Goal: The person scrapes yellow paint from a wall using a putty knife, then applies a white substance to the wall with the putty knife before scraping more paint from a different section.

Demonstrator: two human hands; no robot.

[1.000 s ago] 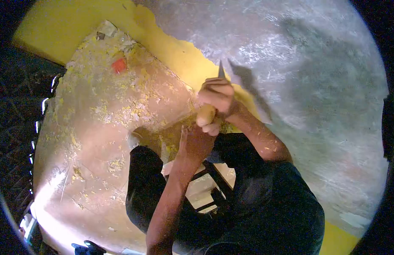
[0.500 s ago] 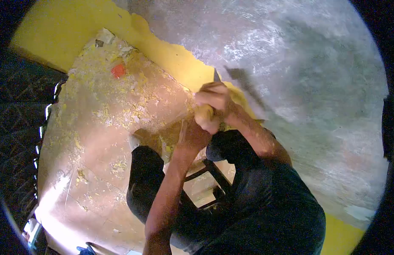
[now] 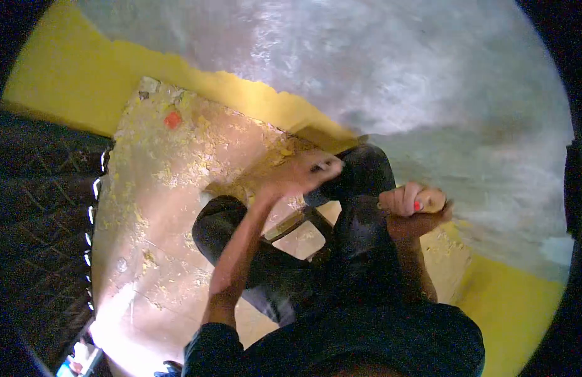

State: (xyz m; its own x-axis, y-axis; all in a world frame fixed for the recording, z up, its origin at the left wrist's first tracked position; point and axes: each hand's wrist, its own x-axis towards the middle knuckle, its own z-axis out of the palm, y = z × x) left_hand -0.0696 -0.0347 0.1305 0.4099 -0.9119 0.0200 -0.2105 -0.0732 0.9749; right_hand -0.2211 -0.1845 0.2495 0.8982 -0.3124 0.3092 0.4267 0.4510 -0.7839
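My right hand [image 3: 401,200], at the right beside my knee, is closed around a scraper [image 3: 434,201]. A pale, yellowish part of it with a small red spot shows past my fingers; its blade cannot be made out. My left hand [image 3: 303,173] is apart from it, over the floor in front of my knees. Its fingers look curled around a dark gap, but motion smears them. Ahead stands a wall [image 3: 398,69], largely bare grey, with a ragged band of yellow paint [image 3: 241,88] along its foot.
Yellow and white paint flakes litter the floor [image 3: 178,220], with a red piece [image 3: 172,120] among them. Between my legs is a dark-framed stool [image 3: 288,225]. A dark quilted sheet [image 3: 46,220] hangs at the left. Bright light falls on the lower-left floor.
My hands were together on the scraper at the wall's foot, blade upward. Now they are apart: the right has moved right and down with the scraper, while the left has let go. The view has shifted.
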